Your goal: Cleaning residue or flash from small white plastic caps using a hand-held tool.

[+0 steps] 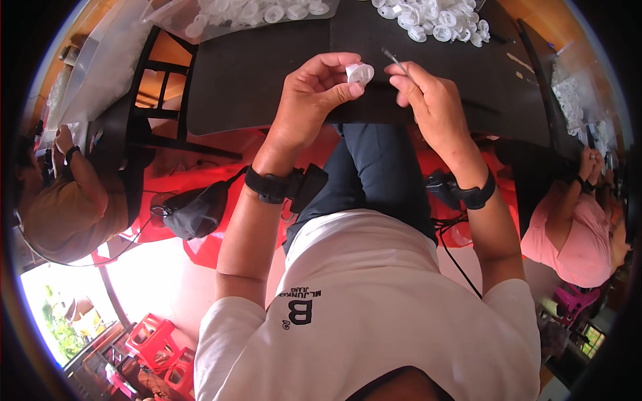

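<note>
My left hand point(313, 90) pinches a small white plastic cap point(360, 73) between thumb and fingers, over the near edge of the dark table point(267, 80). The cap is round with a short stem-like part turned toward my fingers. To the right of it, my right hand point(431, 100) grips a slim grey metal tool point(396, 60). The tool's narrow tip points up and to the left, apart from the cap. Its exact kind is too small to tell, and my fingers hide its lower part.
A clear plastic bag or tray point(177, 17) of similar white caps lies at the far left of the table. A loose heap of white caps point(441, 23) sits at the far right. People work at both sides, one in brown point(67, 207), another in pink point(568, 234). Red stools point(154, 341) stand lower left.
</note>
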`<state>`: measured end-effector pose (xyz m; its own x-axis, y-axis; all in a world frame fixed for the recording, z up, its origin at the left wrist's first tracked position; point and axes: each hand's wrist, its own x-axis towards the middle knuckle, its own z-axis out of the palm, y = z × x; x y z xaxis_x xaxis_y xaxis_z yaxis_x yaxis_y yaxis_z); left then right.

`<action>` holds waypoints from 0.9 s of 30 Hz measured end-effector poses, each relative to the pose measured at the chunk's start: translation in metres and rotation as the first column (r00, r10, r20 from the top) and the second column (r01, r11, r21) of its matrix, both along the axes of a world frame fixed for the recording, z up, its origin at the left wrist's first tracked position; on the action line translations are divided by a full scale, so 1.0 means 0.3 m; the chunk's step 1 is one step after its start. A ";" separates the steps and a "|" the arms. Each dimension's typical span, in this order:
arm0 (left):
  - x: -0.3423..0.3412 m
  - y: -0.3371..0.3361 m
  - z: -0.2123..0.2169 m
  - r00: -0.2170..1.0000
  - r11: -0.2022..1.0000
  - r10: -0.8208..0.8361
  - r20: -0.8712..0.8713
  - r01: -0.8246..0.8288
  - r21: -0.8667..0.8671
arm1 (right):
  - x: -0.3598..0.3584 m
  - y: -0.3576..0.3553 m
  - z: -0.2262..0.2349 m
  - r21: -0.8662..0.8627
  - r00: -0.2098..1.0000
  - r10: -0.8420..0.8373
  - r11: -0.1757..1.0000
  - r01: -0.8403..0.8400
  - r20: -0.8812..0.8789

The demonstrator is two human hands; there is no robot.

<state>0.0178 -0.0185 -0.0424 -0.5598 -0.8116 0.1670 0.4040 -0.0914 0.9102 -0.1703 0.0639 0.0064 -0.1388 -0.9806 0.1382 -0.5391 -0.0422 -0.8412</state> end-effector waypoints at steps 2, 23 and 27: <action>0.003 -0.007 -0.005 0.999 0.999 -0.051 -0.002 0.050 -0.020 | -0.020 0.023 0.007 -0.035 0.912 0.011 0.999 -0.028 -0.411; 0.011 0.012 -0.005 0.999 0.999 -0.037 0.016 0.036 0.018 | 0.031 0.090 0.106 -0.224 0.692 -0.007 0.949 -0.223 -0.722; 0.010 0.001 -0.019 0.999 0.999 -0.038 -0.004 0.038 0.000 | 0.046 0.085 0.089 -0.220 0.667 -0.020 0.951 -0.218 -0.745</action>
